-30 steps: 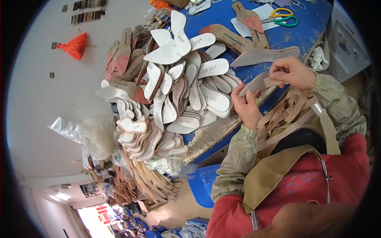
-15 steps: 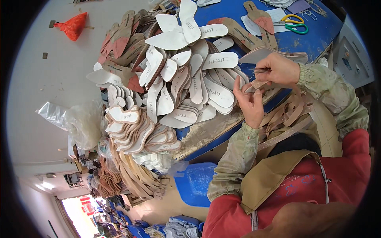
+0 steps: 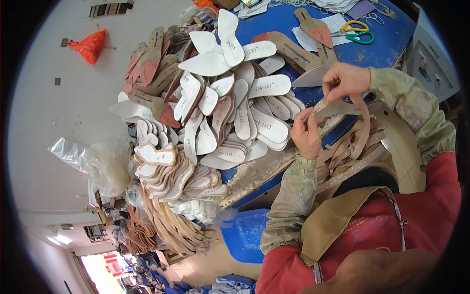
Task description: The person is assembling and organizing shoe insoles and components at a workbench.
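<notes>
1. Two bare hands in view, both occupied. Right hand (image 3: 346,82): grip clenched in a fingertip pinch on a narrow tan strip with a glittery face (image 3: 363,117). Left hand (image 3: 307,134): thumb and fingers pinched on the same strip near its end.
2. Position of strip: short span between the two pinches, above the table's near edge; the rest loops down past the right hand toward the lap. Two close pinches probably keep that span taut and steady.
3. A pale, flat insole-shaped piece (image 3: 360,108) lies beyond the fingertips, partly hidden. Cannot tell whether the left grip also catches it.
4. Loose heap of similar tan strips (image 3: 338,147) at the lap, presumably there so the length can feed freely without dragging.
5. Large overlapping pile of white insole-shaped pieces (image 3: 268,125) on the blue, scuffed table (image 3: 391,46), left of the hands; probably placed for short reach. Many lie printed face up.
6. Scissors with one yellow and one green handle (image 3: 346,33) at the far side, apart from the hands.
7. Writing: dark stamped characters on the white pieces, apparently a repeated code; blue lettering on the red sweatshirt (image 3: 421,220). Not transcribed. No brand recorded.
</notes>
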### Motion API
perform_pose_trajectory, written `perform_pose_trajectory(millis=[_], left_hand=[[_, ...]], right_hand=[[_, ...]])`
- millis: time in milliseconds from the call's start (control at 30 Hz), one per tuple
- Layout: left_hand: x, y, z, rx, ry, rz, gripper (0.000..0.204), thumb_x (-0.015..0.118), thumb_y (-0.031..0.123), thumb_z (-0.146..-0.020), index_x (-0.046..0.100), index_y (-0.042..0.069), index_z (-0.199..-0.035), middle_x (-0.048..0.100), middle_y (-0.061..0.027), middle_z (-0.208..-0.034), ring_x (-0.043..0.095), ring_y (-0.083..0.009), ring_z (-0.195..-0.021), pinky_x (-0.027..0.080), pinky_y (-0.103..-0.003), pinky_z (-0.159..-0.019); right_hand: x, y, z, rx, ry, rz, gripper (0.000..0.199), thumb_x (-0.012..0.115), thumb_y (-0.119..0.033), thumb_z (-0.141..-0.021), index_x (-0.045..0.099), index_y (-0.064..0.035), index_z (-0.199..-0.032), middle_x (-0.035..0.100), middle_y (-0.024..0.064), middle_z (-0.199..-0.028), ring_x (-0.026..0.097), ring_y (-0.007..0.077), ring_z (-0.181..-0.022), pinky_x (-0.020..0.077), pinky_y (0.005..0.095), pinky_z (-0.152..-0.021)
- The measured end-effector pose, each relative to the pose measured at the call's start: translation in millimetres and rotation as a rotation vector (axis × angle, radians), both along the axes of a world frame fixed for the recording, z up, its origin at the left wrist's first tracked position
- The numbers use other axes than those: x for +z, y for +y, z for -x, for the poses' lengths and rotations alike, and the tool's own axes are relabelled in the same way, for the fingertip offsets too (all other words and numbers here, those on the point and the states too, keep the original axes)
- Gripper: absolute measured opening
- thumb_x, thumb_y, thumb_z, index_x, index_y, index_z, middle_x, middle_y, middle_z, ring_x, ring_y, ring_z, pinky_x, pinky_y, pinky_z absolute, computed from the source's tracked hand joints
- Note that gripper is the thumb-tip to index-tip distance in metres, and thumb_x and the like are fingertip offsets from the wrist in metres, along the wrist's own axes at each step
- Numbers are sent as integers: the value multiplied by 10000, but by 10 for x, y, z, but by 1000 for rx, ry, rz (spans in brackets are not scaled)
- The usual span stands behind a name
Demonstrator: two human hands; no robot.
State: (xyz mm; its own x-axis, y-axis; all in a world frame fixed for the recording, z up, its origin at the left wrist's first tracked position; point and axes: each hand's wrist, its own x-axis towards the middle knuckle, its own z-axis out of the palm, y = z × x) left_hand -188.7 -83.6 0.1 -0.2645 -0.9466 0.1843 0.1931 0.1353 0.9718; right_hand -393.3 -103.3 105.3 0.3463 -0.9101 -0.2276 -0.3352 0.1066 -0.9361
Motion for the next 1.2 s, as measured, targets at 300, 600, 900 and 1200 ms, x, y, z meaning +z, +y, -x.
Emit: perform_pose_trajectory(millis=[300,600,900,1200], left_hand=[[286,132,95,-61,-210,191,191,567,40,-911,597,-17,-1090,586,-103,-966,596,-163,-716,537,-265,-655],[789,251,404,50,-759,947,140,621,46,-843,665,5,-969,610,-112,-936,571,-237,-708,502,-332,-681],[740,259,559,-155,-644,780,197,618,53,-833,658,12,-1021,670,-113,-927,622,-285,-778,495,-356,-677],[748,294,252,-438,-885,615,272,579,31,-848,621,1,-1115,675,-175,-981,638,-321,-692,501,-363,-614]], right_hand=[[-142,491,306,-150,29,257,43,666,-40,-760,649,-14,-730,509,-21,-592,383,79,-532,354,222,-515],[-212,754,364,-234,-75,302,61,669,-47,-758,642,-5,-724,501,-13,-584,366,91,-546,346,217,-528],[-300,975,486,-280,-57,311,122,691,-74,-756,612,2,-701,510,-7,-586,366,97,-542,352,236,-520],[-355,1230,578,-300,174,432,111,694,-76,-744,606,-19,-709,512,15,-585,387,149,-517,372,270,-519]])
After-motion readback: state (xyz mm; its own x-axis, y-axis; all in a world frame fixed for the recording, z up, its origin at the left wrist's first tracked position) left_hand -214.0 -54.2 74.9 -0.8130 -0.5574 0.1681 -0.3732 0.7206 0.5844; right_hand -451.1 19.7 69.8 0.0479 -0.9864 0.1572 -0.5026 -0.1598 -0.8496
